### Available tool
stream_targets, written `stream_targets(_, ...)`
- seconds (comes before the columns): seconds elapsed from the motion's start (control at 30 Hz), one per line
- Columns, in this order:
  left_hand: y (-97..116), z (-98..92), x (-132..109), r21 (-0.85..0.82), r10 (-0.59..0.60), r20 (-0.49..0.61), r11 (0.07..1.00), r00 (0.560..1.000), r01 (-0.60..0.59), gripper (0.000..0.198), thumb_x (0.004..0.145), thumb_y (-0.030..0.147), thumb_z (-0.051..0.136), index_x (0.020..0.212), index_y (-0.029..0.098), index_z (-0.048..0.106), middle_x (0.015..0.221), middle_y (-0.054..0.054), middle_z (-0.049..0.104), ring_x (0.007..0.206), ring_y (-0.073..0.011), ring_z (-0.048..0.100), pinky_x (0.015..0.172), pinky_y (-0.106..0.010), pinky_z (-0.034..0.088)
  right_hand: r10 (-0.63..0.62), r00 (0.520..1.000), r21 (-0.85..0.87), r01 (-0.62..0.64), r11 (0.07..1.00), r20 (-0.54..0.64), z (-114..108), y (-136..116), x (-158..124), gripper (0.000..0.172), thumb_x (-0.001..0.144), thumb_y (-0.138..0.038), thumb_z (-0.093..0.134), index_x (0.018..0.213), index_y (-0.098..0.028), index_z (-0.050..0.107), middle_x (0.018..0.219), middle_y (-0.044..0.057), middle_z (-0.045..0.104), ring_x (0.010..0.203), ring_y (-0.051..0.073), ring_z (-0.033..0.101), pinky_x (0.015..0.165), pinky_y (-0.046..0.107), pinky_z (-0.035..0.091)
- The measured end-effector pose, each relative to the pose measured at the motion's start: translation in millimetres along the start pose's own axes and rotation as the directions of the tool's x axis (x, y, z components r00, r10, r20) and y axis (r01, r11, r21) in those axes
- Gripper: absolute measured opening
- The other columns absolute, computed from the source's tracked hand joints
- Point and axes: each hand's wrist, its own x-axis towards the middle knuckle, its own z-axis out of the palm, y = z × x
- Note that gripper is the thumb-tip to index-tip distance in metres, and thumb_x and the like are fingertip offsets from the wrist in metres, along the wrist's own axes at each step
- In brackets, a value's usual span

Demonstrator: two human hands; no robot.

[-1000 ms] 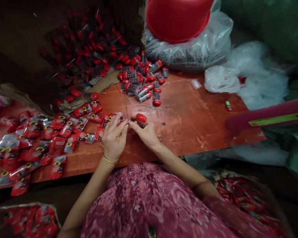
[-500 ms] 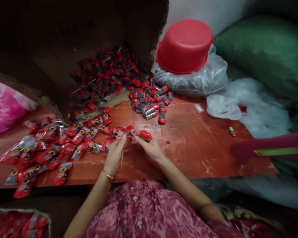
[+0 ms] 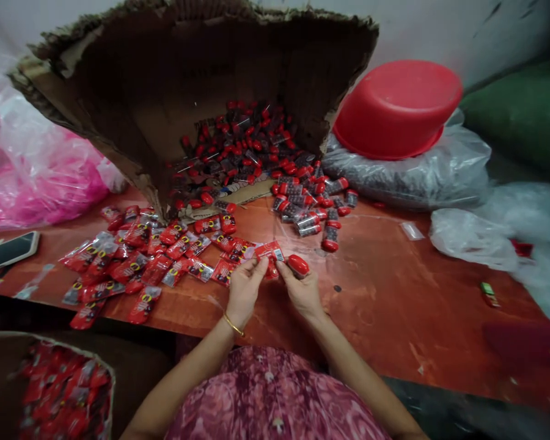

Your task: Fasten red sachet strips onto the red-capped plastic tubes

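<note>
Between my hands, over the table, is a red printed packet (image 3: 269, 249) with a barcode label near its right side. My left hand (image 3: 245, 290) is closed, pinching the packet's lower left edge between thumb and fingers. A small red-capped container (image 3: 297, 264) sticks out of my right hand (image 3: 306, 294), which is closed around it; its body is hidden by the fingers. My right thumb and fingertip also meet the packet beside the barcode. Left of my hands lies a pile of filled red packets (image 3: 137, 256). Loose red-capped containers (image 3: 302, 205) are heaped beyond my hands.
A torn cardboard box (image 3: 165, 79) on its side spills containers onto the red-brown table (image 3: 385, 293). An upturned red basin (image 3: 401, 107) sits on a filled plastic bag (image 3: 407, 174). At left are a phone (image 3: 9, 252), pink bags (image 3: 41, 183) and, below, a carton of packets (image 3: 112, 391).
The view has swung left, bringing the phone and more of the box into sight. My hands keep hold of the packet and container; the packet now shows flatter between them.
</note>
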Motion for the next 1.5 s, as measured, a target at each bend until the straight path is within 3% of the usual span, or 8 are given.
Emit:
stream_targets(0.13, 7, 0.4, -4, -0.154, -0.204, 0.031, 0.966, 0.978, 0.207, 0.040, 0.049, 0.048, 0.080, 0.064, 0.014, 0.065, 0.063, 0.001, 0.064, 0.059, -0.0087, 0.055, 0.061, -0.021, 0.045, -0.034, 0.999, -0.037, 0.034, 0.999, 0.009, -1, -2, 4, 0.034, 0.062, -0.042, 0.070, 0.052, -0.019, 0.048, 0.049, -0.006, 0.043, 0.048, 0.007, 0.037, 0.047, 0.022, 0.035)
stream_targets(0.23, 13, -1.6, -2, -0.164, -0.309, 0.043, 0.936, 0.950, 0.312, 0.042, 0.043, 0.046, 0.083, 0.063, 0.014, 0.064, 0.062, 0.001, 0.064, 0.058, -0.0095, 0.058, 0.057, -0.021, 0.046, -0.037, 0.999, -0.046, 0.039, 0.998, 0.033, -2, -5, 8, 0.036, 0.060, -0.044, 0.072, 0.051, -0.018, 0.049, 0.048, -0.006, 0.043, 0.048, 0.007, 0.038, 0.046, 0.021, 0.035)
stream_targets(0.37, 16, -5.4, 5, -0.148, -0.319, 0.004, 0.937, 0.948, 0.316, 0.043, 0.036, 0.042, 0.086, 0.053, 0.013, 0.059, 0.052, 0.003, 0.060, 0.050, -0.0070, 0.055, 0.054, -0.019, 0.045, 0.014, 0.997, -0.071, -0.008, 0.997, 0.078, -2, -9, 13, 0.040, 0.059, -0.048, 0.073, 0.051, -0.018, 0.047, 0.045, -0.007, 0.044, 0.043, 0.006, 0.039, 0.042, 0.020, 0.034)
stream_targets(0.53, 18, -10.0, 16, -0.235, -0.375, 0.006, 0.901, 0.927, 0.366, 0.037, 0.043, 0.035, 0.086, 0.063, 0.014, 0.063, 0.058, 0.002, 0.065, 0.054, -0.0087, 0.058, 0.057, -0.021, 0.045, 0.202, 0.958, 0.033, -0.213, 0.976, 0.205, -10, -10, 14, 0.043, 0.068, -0.062, 0.058, 0.066, -0.020, 0.049, 0.047, -0.005, 0.054, 0.031, 0.007, 0.040, 0.029, 0.019, 0.029)
stream_targets(0.7, 15, -12.0, 18, -0.266, -0.373, -0.005, 0.895, 0.928, 0.359, 0.030, 0.053, 0.032, 0.082, 0.065, 0.015, 0.061, 0.063, 0.002, 0.066, 0.057, -0.0081, 0.059, 0.061, -0.021, 0.046, 0.295, 0.893, 0.134, -0.356, 0.925, 0.340, -25, -10, -1, 0.031, 0.070, -0.050, 0.056, 0.077, -0.020, 0.050, 0.058, -0.002, 0.062, 0.034, 0.009, 0.047, 0.027, 0.019, 0.032)
stream_targets(0.9, 12, -10.8, 12, -0.258, -0.375, 0.055, 0.890, 0.925, 0.376, 0.032, 0.052, 0.036, 0.082, 0.066, 0.016, 0.062, 0.065, 0.001, 0.067, 0.058, -0.0097, 0.060, 0.062, -0.022, 0.046, 0.236, 0.935, 0.100, -0.270, 0.958, 0.266, -27, -8, -18, 0.032, 0.069, -0.044, 0.067, 0.086, -0.020, 0.055, 0.074, -0.002, 0.066, 0.042, 0.007, 0.053, 0.034, 0.017, 0.040)
stream_targets(1.2, 3, -4.7, 0, -0.100, -0.202, 0.073, 0.973, 0.977, 0.209, 0.035, 0.052, 0.042, 0.080, 0.060, 0.014, 0.062, 0.057, 0.003, 0.061, 0.056, -0.0077, 0.055, 0.062, -0.022, 0.044, 0.135, 0.988, 0.162, -0.145, 0.976, 0.073, -14, 6, -9, 0.028, 0.063, -0.036, 0.074, 0.072, -0.020, 0.053, 0.043, -0.009, 0.051, 0.037, 0.007, 0.044, 0.042, 0.021, 0.039)
stream_targets(1.5, 4, -7.4, 9, -0.103, -0.387, 0.169, 0.907, 0.906, 0.407, 0.044, 0.047, 0.047, 0.081, 0.074, 0.017, 0.064, 0.073, 0.000, 0.067, 0.066, -0.0118, 0.061, 0.064, -0.024, 0.046, 0.054, 0.997, 0.001, -0.055, 0.999, 0.052, -15, 11, -5, 0.025, 0.067, -0.034, 0.072, 0.080, -0.020, 0.056, 0.048, -0.009, 0.052, 0.039, 0.008, 0.045, 0.044, 0.022, 0.039)
